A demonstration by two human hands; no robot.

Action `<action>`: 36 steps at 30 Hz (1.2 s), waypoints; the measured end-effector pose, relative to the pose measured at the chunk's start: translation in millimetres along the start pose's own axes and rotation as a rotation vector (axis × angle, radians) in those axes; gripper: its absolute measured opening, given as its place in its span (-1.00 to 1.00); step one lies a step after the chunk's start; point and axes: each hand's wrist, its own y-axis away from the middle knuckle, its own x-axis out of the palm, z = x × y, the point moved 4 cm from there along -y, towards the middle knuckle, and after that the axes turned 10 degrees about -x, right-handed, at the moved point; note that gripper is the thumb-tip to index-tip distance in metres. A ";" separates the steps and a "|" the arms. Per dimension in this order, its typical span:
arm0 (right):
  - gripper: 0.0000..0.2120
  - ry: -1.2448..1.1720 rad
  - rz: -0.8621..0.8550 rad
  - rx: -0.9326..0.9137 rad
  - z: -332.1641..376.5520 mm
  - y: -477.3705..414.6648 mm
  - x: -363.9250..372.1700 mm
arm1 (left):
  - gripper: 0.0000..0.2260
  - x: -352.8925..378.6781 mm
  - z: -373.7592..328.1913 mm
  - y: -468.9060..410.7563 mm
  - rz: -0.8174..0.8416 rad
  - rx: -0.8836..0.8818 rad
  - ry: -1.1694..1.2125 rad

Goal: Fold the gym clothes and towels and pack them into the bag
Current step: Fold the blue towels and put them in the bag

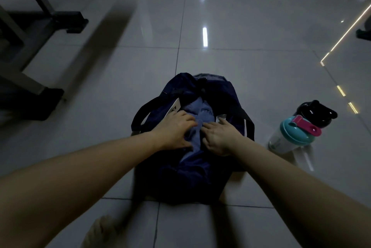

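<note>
Left hand [174, 130] is pressed flat, fingers spread, on the blue cloth [197, 112], which is packed inside the open dark bag [227, 97] on the tiled floor [251, 63]. Right hand [218, 137] is laid beside it on the same cloth, fingers bent; whether anything is pinched cannot be told. A teal-lidded bottle [291, 136] is stood right of the bag, and a black bottle [316, 113] behind it.

glossy tiled floor [251, 71], navy bag [228, 95], shaker bottle [289, 137], dark bottle [317, 113]
</note>
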 end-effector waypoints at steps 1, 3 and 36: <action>-0.44 0.008 0.028 -0.007 -0.1 -1.2 -0.9 | -0.31 4.9 1.7 3.7 0.043 -0.003 -0.034; -0.47 0.025 0.047 -0.014 -0.4 -1.9 -4.7 | -0.25 15.4 4.4 6.5 0.124 -0.037 -0.094; -0.72 0.038 -0.422 0.035 25.0 86.9 -5.5 | -0.65 -22.2 1.8 -17.9 -0.010 0.001 -0.199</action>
